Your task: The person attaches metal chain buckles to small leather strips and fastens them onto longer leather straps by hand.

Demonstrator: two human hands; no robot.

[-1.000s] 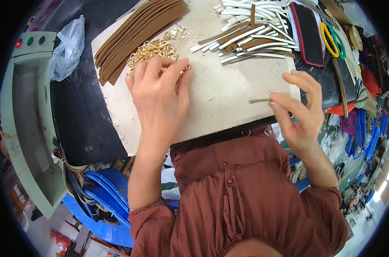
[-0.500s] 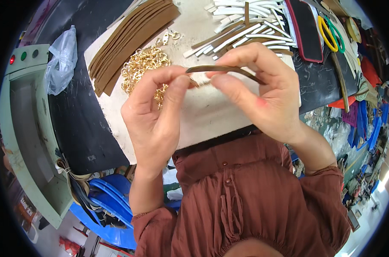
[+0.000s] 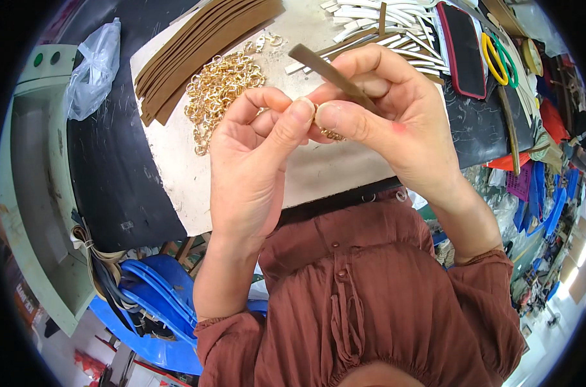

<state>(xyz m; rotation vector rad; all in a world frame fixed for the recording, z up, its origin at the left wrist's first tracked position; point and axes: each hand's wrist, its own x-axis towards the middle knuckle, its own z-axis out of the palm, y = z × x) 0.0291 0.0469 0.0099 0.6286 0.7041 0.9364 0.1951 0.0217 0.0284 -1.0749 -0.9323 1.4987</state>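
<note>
Over the front of the pale board, my left hand (image 3: pixel 254 155) is closed in a pinch, its thumb tip almost against my right thumb. A bit of gold metal shows between the two tips; its shape is mostly covered. My right hand (image 3: pixel 409 129) grips a narrow dark-brown leather strip (image 3: pixel 325 69), whose free end sticks up to the upper left. Gold chain links (image 3: pixel 333 135) peek out under the right thumb. Left of the hands lies a heap of gold chain and clasps (image 3: pixel 219 90). Behind it is a fanned stack of wide brown strips (image 3: pixel 199 48).
White and brown narrow strips (image 3: pixel 403 32) pile at the board's back right. Beyond are a red-edged phone (image 3: pixel 462 48), scissors with yellow and green handles (image 3: pixel 496 61) and a thin stick (image 3: pixel 509 129). A clear plastic bag (image 3: pixel 96 71) and a grey-green metal housing (image 3: pixel 31 168) stand left.
The brown strip has swung from lying nearly level between both hands to pointing up-left from my right hand. My left hand has moved right, its fingertips now meeting the right thumb.
</note>
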